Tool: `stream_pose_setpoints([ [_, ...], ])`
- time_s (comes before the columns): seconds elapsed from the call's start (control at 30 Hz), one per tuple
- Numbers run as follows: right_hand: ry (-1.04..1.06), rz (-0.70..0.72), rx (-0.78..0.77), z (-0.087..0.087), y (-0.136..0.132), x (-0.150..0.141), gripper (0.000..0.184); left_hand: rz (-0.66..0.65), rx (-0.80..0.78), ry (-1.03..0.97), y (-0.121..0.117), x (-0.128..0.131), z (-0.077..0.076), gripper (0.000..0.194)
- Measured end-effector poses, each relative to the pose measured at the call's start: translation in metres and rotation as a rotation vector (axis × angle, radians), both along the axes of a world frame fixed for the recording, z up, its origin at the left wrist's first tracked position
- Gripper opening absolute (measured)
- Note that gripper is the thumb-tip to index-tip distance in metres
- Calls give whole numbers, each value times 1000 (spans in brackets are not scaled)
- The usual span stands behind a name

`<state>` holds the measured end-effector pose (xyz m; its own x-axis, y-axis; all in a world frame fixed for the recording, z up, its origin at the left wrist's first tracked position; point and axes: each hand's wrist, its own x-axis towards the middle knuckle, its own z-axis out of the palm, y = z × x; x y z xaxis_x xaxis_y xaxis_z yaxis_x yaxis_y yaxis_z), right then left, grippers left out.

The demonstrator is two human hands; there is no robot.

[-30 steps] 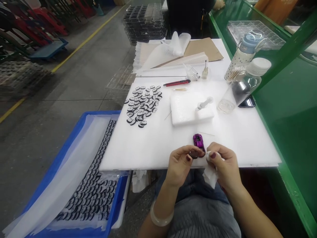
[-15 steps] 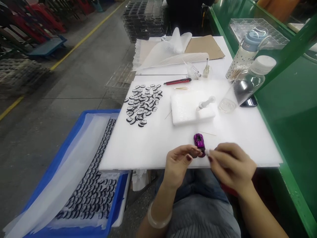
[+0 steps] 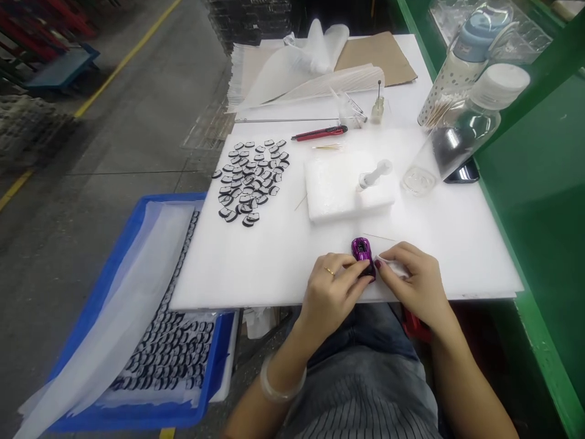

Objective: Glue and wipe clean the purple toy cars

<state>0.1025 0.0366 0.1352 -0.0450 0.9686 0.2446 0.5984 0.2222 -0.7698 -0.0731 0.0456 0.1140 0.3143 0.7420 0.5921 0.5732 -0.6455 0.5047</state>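
A shiny purple toy car (image 3: pixel 361 246) lies on the white tabletop close to its front edge. My left hand (image 3: pixel 333 291) is closed on the near end of the car, with fingertips and thumb pressed on it and hiding part of that end. Just right of the car, my right hand (image 3: pixel 417 281) pinches a small white cloth or tissue (image 3: pixel 397 266), mostly covered by the fingers. A thin stick (image 3: pixel 379 236) lies beyond the right hand. Past the car is a white foam block (image 3: pixel 338 198) with a small white tube (image 3: pixel 375 175) on top.
Many small black-and-white parts (image 3: pixel 249 183) are spread on the table's left. A red utility knife (image 3: pixel 320 133), a small vial (image 3: pixel 377 111) and a clear bottle (image 3: pixel 461 143) stand or lie farther back. Left and below, a blue tray (image 3: pixel 123 244) holds rows of similar parts.
My left hand has turned palm down and closed on the car's near end. My right hand has come down beside the car with the white piece. The head view has shifted slightly.
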Motion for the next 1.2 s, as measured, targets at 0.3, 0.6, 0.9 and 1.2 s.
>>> stream_pose_setpoints([
  [0.3,-12,103,-106,6,2,9,4,38,-202,-78,1,-3,1,23],
  [0.6,-49,77,-79,1,-1,6,5,56,-160,-26,-1,-4,-1,23],
  [0.9,-110,61,20,-2,-1,2,4,71,-158,24,-1,-2,-1,22],
  [1.2,-145,58,41,-2,-1,1,4,77,-169,29,0,-1,0,21],
])
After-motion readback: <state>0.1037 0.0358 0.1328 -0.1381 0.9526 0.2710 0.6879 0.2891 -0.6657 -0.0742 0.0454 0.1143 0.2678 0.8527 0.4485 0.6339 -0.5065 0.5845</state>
